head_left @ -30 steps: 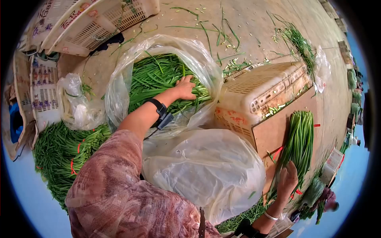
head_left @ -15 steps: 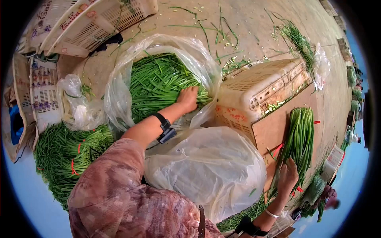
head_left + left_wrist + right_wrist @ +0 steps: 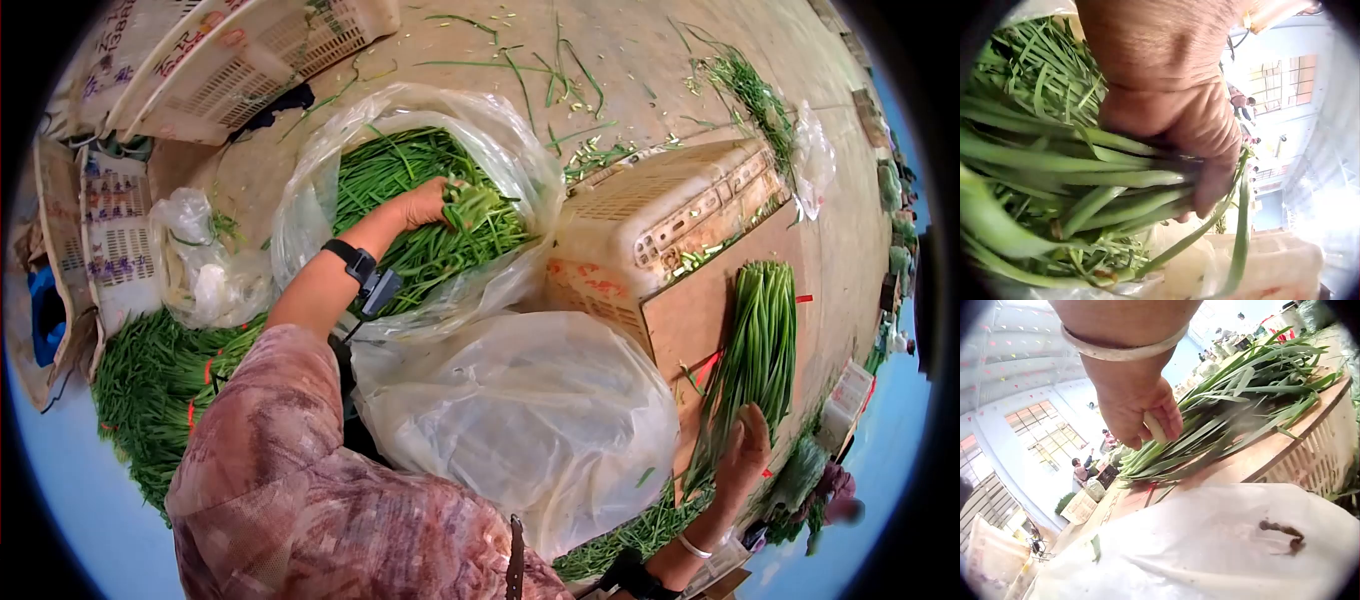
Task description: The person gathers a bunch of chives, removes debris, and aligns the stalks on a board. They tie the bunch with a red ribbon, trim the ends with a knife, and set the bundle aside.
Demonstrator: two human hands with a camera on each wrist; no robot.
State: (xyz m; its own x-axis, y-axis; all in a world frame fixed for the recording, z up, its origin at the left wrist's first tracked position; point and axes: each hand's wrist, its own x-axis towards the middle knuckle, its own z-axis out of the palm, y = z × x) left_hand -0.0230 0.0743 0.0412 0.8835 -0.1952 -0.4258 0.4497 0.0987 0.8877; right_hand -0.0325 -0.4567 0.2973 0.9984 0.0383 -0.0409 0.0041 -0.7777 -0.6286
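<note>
half a second ago the left hand point(image 3: 425, 205) lay low among the pale stalk ends; now it has come up and across, with a clump of chives point(image 3: 478, 207) raised in its fingers. the right hand point(image 3: 745, 450) has shifted only slightly and stays by the bunch of chives point(image 3: 765, 330).

on the left the grip is narrow, curled round the clump just above the loose chives point(image 3: 385, 170) in the clear plastic bag point(image 3: 300, 215). on the right the fingers look slack and curved, with nothing plainly held; whether they touch the stalks i cannot tell. the bunch lies on the brown board point(image 3: 675, 325), beside the upturned crate point(image 3: 640, 215), with a red strip point(image 3: 706, 368) by its side.

a drop seems the likeliest trouble: in the left wrist view a long bent leaf hangs outside the curled fingers, so a quick pull could shed stragglers. crossed leaves underneath could drag neighbours up too, and the bag's crumpled rim could catch the trailing ends. squeezing harder might bruise the soft leaves. over on the board, with the right hand so slack, a nudge could splay the bunch's loose leafy end.
</note>
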